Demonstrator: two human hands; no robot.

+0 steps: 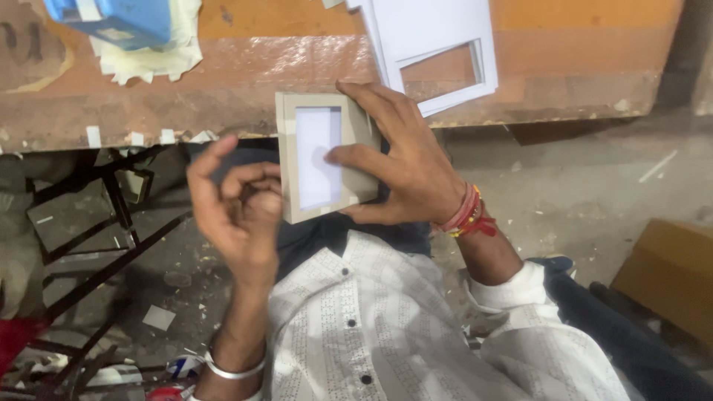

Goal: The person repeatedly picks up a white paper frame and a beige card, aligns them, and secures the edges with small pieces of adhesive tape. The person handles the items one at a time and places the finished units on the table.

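Note:
My right hand (405, 160) holds a small grey picture frame (291, 160) with a white insert (318, 156), just below the edge of the worn wooden table (245, 82). Its fingers spread over the frame's right side and one fingertip presses on the white insert. My left hand (238, 212), with a silver bangle at the wrist, is at the frame's left edge. Its fingers are curled and the index finger is raised and bent. Whether it grips the frame I cannot tell.
A stack of white mat boards with cut-out windows (438, 37) lies on the table at the top. A blue tool (119, 18) rests on pale paper at the top left. Black metal bars (104, 252) stand on the littered floor at left; a cardboard box (668, 275) at right.

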